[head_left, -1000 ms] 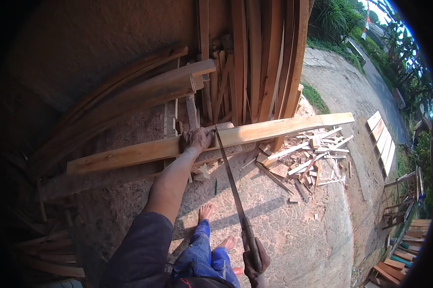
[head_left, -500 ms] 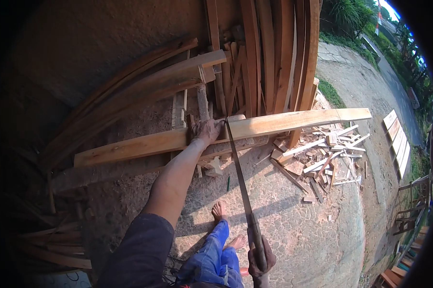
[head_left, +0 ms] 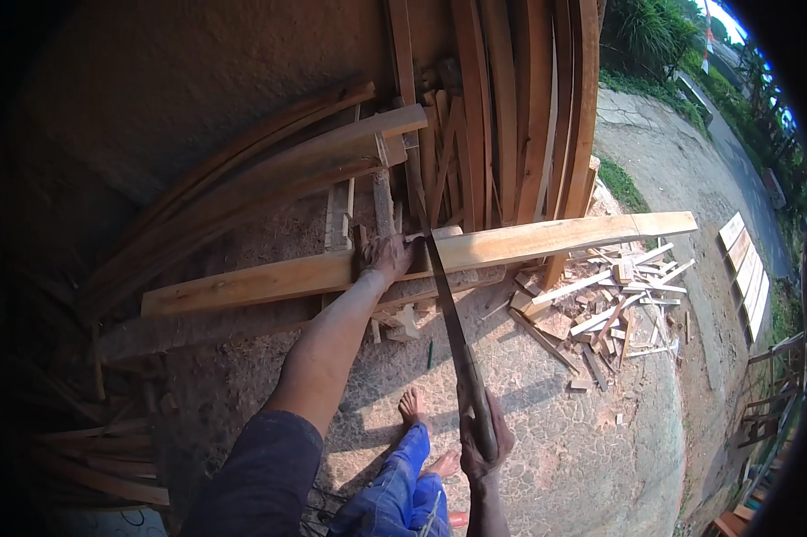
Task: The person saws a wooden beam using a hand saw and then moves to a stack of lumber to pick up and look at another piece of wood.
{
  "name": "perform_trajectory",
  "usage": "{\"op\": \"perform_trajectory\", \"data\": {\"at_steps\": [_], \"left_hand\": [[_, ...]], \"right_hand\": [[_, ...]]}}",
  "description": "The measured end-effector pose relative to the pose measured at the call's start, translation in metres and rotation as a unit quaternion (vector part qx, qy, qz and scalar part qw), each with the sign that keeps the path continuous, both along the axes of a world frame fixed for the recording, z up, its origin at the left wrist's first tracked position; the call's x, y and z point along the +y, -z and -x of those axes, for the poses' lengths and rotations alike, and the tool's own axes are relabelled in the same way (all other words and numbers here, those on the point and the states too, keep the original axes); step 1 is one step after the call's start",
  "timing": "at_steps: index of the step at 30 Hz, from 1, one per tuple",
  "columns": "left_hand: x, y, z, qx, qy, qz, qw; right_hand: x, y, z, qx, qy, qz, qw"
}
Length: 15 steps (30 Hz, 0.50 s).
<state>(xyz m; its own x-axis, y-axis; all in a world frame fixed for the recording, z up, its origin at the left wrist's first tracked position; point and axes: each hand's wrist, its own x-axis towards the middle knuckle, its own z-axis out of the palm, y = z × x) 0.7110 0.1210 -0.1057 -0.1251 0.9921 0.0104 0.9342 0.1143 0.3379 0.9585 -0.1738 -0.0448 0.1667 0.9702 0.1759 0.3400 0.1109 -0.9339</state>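
Observation:
A long pale timber plank (head_left: 546, 240) lies crosswise in front of me over wooden supports. My left hand (head_left: 388, 258) is closed over it near its middle, pressing on it, with some fingers hidden. Just right of that hand, the blade of a handsaw (head_left: 451, 309) crosses the plank, its tip reaching past the far edge. The saw's handle is wrapped in the fingers of my right hand (head_left: 486, 438), low in the view and over the ground. Whether the blade has cut into the wood cannot be made out.
Curved boards (head_left: 269, 174) rest at the far left, and tall planks (head_left: 533, 107) lean against the wall ahead. Offcuts (head_left: 609, 313) are heaped under the plank's right end. A green pencil-like stick (head_left: 430, 354) lies near my feet. White-topped boards (head_left: 746, 273) lie far right.
My right hand has pushed the saw forward, so more of its blade shows beyond the plank. My left hand stays on the plank. The whole view has shifted slightly.

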Motion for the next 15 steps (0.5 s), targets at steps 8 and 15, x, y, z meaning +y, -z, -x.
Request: {"op": "perform_trajectory", "data": {"at_steps": [8,15], "left_hand": [[-0.005,-0.005,0.007,0.003,0.004,-0.005,1.000],[0.001,0.002,0.001,0.022,0.010,0.004,1.000]], "right_hand": [[-0.044,-0.006,-0.010,-0.025,-0.023,0.006,0.999],[0.024,-0.013,0.020,0.034,-0.003,0.011,0.999]]}}
